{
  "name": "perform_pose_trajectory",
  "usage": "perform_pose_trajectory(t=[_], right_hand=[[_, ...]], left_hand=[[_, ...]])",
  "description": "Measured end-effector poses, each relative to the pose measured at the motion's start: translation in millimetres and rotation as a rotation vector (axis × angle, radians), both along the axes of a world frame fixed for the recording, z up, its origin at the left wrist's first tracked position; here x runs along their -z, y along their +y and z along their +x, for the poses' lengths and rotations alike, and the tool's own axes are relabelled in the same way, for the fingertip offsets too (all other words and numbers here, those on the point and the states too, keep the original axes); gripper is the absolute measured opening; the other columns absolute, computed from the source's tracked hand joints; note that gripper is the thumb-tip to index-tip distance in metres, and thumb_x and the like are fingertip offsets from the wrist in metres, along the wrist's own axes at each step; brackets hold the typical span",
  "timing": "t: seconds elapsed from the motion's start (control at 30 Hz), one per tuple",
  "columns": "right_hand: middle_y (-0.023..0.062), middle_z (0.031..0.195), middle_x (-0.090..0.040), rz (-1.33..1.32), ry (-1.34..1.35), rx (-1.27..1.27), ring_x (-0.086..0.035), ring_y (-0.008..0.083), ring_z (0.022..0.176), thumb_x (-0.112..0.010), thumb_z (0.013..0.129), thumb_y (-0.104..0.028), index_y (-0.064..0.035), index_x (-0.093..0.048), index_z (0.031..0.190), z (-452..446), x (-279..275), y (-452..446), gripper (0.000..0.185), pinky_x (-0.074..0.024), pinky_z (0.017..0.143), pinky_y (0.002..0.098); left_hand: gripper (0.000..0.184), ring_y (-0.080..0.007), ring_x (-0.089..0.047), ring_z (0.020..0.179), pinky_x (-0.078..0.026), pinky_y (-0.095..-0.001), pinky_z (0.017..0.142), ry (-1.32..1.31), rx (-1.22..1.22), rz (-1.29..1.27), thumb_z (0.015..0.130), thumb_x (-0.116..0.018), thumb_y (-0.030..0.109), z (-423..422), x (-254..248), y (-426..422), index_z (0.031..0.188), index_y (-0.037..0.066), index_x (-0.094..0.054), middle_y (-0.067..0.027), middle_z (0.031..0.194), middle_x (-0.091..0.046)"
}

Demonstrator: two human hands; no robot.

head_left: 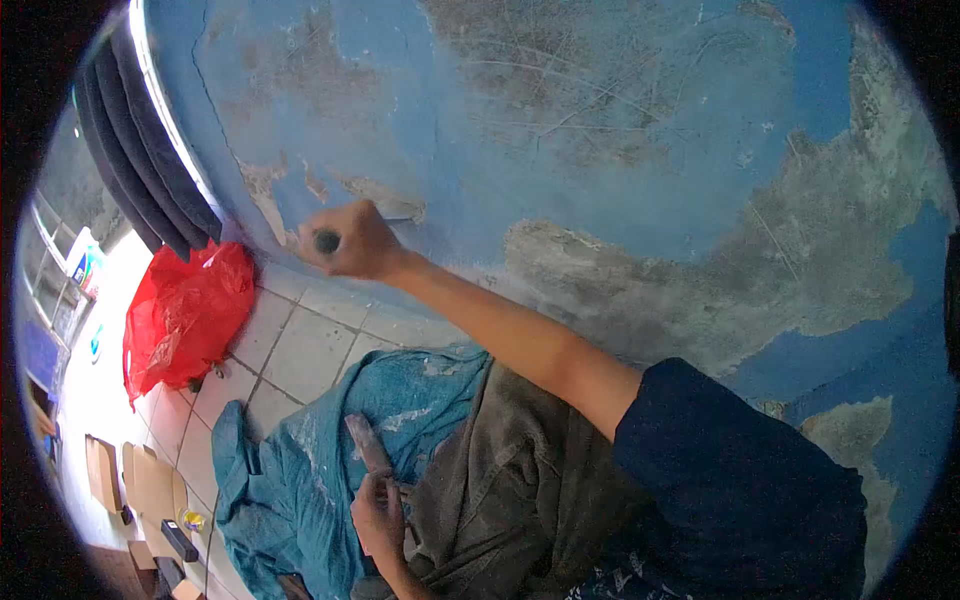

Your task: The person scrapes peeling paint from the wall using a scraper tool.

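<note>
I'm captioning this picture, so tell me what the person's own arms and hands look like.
The right arm is bare below a loose, dark navy short sleeve that looks plain. The right hand and left hand are both ungloved. No sleeve shows on the visible part of the left arm.

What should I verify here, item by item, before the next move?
1. Right hand closed round the dark-ended tool: ok.
2. Tool touching the wall: cannot tell, the hand hides much of it.
3. Left hand away from the right: ok, it is low by the teal cloth.
4. Left hand gripping the greyish object: cannot tell.
5. Wall surface even: not ok, it is patchy.
6. Red plastic bag apart from both hands: ok.
</note>
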State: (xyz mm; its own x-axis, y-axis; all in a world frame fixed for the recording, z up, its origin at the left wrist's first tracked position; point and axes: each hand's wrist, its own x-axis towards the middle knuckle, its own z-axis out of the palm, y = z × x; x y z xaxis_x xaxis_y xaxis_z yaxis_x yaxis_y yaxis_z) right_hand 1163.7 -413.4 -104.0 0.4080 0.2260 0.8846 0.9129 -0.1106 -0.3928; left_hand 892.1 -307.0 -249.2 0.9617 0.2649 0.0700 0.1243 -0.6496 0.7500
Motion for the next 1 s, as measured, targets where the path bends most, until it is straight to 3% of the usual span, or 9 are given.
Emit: perform_pose_trajectory(t=[0.13,0.27,0.43,0.5,0.53,0.67,0.77,0.83,1.0], right_hand=[[0.0102,0.058,-0.056,-0.023,-0.193,-0.132,-0.056,0.0257,0.053,-0.058,0.058,-0.014,-0.0101,-0.057,0.061,-33,-12,9,0.005,-0.0436,0.049,0.0334],[0.0099,0.060,-0.056,-0.030,-0.061,-0.062,-0.056,0.0270,0.054,-0.056,0.057,-0.013,-0.0113,-0.056,0.060,5,13,4,0.004,-0.0435,0.049,0.0338],[0.0078,0.059,-0.056,-0.096,-0.211,-0.020,-0.056,0.0253,0.052,-0.058,0.055,-0.014,-0.0111,-0.055,0.059,-25,-5,9,0.005,-0.0438,0.049,0.0321],[0.0084,0.056,-0.055,-0.016,-0.159,-0.074,-0.055,0.0266,0.051,-0.059,0.056,-0.015,-0.0101,-0.053,0.058,-18,-10,3,0.008,-0.0425,0.047,0.0328],[0.0135,0.050,-0.047,0.096,-0.092,-0.058,-0.048,0.0279,0.042,-0.059,0.065,-0.009,-0.0039,-0.048,0.053,-6,-5,2,0.017,-0.0362,0.040,0.0320],[0.0124,0.051,-0.049,0.041,-0.230,-0.003,-0.049,0.0274,0.043,-0.058,0.065,-0.008,-0.0046,-0.050,0.055,-19,-4,13,0.014,-0.0368,0.041,0.0314],[0.0108,0.057,-0.054,-0.016,-0.151,-0.092,-0.056,0.0261,0.053,-0.059,0.059,-0.016,-0.0096,-0.053,0.057,-20,-11,5,0.010,-0.0408,0.047,0.0353],[0.0108,0.056,-0.054,0.103,-0.113,-0.062,-0.056,0.0262,0.053,-0.059,0.060,-0.017,-0.0096,-0.053,0.057,0,6,9,0.010,-0.0403,0.047,0.0354],[0.0108,0.055,-0.053,-0.033,-0.142,-0.035,-0.054,0.0277,0.049,-0.058,0.061,-0.015,-0.0097,-0.053,0.058,-24,-8,11,0.008,-0.0414,0.047,0.0341]], left_hand=[[0.011,-0.0235,-0.060,0.062,-0.044,-0.0296,0.055,0.001,-0.010,-0.040,0.075,-0.052,0.006,1,0,1,0.084,0.001,-0.056,-0.0138,0.069,-0.059],[0.010,-0.0228,-0.060,0.061,-0.044,-0.0295,0.056,-0.027,0.020,0.006,0.075,-0.052,0.006,1,-3,-1,0.084,0.001,-0.056,-0.0135,0.069,-0.059],[0.011,-0.0216,-0.060,0.062,-0.045,-0.0296,0.056,-0.038,0.036,0.015,0.075,-0.052,0.005,1,-6,1,0.084,0.000,-0.056,-0.0135,0.069,-0.059],[0.011,-0.0215,-0.060,0.062,-0.045,-0.0295,0.056,-0.021,0.032,0.004,0.075,-0.052,0.005,1,-3,0,0.084,0.000,-0.056,-0.0135,0.069,-0.059],[0.011,-0.0214,-0.060,0.062,-0.045,-0.0294,0.056,-0.014,0.026,0.001,0.075,-0.053,0.004,2,-4,0,0.084,0.000,-0.056,-0.0136,0.069,-0.059],[0.011,-0.0218,-0.060,0.063,-0.045,-0.0289,0.056,-0.046,0.016,-0.023,0.074,-0.053,0.004,2,-11,-3,0.084,0.000,-0.056,-0.0136,0.068,-0.059],[0.010,-0.0218,-0.060,0.063,-0.044,-0.0288,0.055,-0.007,0.010,-0.043,0.075,-0.052,0.004,1,-4,-2,0.084,0.000,-0.056,-0.0135,0.069,-0.059],[0.010,-0.0215,-0.060,0.062,-0.044,-0.0286,0.055,0.004,0.002,-0.041,0.075,-0.052,0.003,2,-3,-2,0.084,0.001,-0.056,-0.0131,0.069,-0.059],[0.010,-0.0213,-0.059,0.059,-0.043,-0.0286,0.054,-0.047,0.012,-0.061,0.075,-0.052,0.004,1,2,4,0.084,0.001,-0.056,-0.0120,0.068,-0.059]])
